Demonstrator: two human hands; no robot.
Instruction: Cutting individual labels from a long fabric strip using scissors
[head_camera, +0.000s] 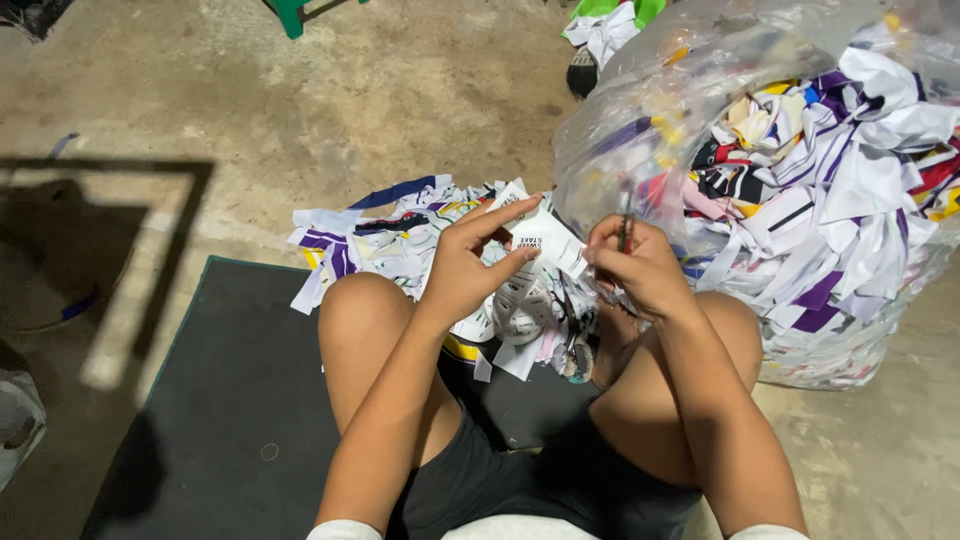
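I sit on the floor with my knees up. My left hand (470, 262) pinches a white printed fabric strip (545, 240) held out in front of me. My right hand (640, 265) grips the strip's other end together with a thin red-handled tool (625, 230) that pokes up between its fingers; I cannot tell what kind of tool it is. Below both hands, between my legs, lies a heap of white, purple and yellow cloth scraps (400, 235).
A large clear plastic bag (800, 170) stuffed with cloth scraps stands at my right. A dark mat (230, 400) lies under me on the concrete floor. A green stool leg (290, 15) and more cloth (605, 30) are farther off.
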